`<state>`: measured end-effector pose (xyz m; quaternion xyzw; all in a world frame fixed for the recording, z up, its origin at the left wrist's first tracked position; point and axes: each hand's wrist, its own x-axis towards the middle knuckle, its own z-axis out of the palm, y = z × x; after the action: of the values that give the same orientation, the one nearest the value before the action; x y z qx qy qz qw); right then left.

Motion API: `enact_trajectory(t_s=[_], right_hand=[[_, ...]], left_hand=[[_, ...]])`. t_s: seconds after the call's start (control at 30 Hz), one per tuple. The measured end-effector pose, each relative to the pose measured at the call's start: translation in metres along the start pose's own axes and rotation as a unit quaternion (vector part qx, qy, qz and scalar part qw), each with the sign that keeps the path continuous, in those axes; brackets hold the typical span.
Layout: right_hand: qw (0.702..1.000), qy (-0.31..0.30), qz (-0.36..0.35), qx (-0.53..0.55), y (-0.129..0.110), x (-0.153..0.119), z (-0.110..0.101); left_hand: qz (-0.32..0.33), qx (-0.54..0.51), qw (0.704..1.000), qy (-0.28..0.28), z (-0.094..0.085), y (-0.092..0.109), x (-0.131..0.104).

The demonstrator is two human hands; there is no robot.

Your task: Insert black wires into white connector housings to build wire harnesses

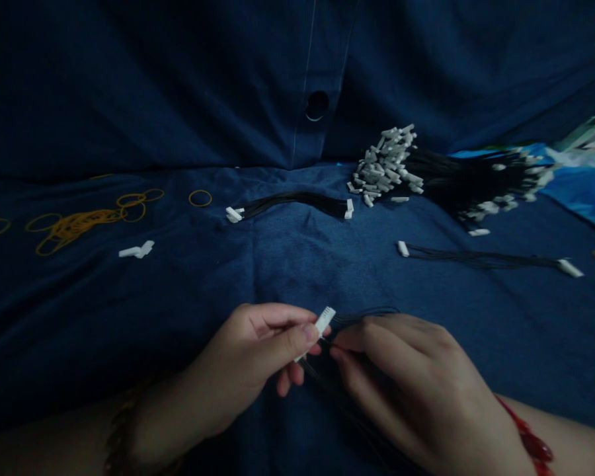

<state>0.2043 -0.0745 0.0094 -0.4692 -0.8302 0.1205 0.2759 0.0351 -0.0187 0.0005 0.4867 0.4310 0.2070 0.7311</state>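
Observation:
My left hand (265, 344) pinches a white connector (325, 320) between thumb and fingers, near the front middle of the blue cloth (287, 264). Thin black wires (347, 403) hang below the connector, and more run off to its right behind my right hand. Just right of the connector, my right hand (406, 370) has thumb and forefinger pressed together on a thin dark wire (326, 340) at the connector's edge. The fingertips partly hide that wire.
Behind lie a black wire bundle with white ends (292, 198) and a large pile of similar wires (441, 175). One wire set (480, 256) rests at right. Yellow rubber bands (82, 226) and loose white connectors (137, 250) are at left.

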Motion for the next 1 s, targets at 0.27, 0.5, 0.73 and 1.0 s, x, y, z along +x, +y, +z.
enact_trajectory(t_s=[0.27,0.5,0.73,1.0], right_hand=[[1.000,-0.003,-0.011,-0.003,-0.001,0.000,0.001],[1.000,0.004,-0.018,-0.003,-0.001,0.002,0.004],[0.999,-0.032,0.016,0.010,-0.002,0.005,-0.004],[0.986,-0.030,0.152,0.069,0.027,-0.002,-0.058]], left_hand=[[0.015,0.031,0.999,-0.022,-0.001,-0.001,0.000],[0.025,0.046,0.998,-0.044,-0.003,0.000,-0.001],[0.010,0.047,0.998,-0.025,0.001,0.003,-0.003],[0.001,-0.042,0.998,0.042,-0.003,-0.002,-0.002]])
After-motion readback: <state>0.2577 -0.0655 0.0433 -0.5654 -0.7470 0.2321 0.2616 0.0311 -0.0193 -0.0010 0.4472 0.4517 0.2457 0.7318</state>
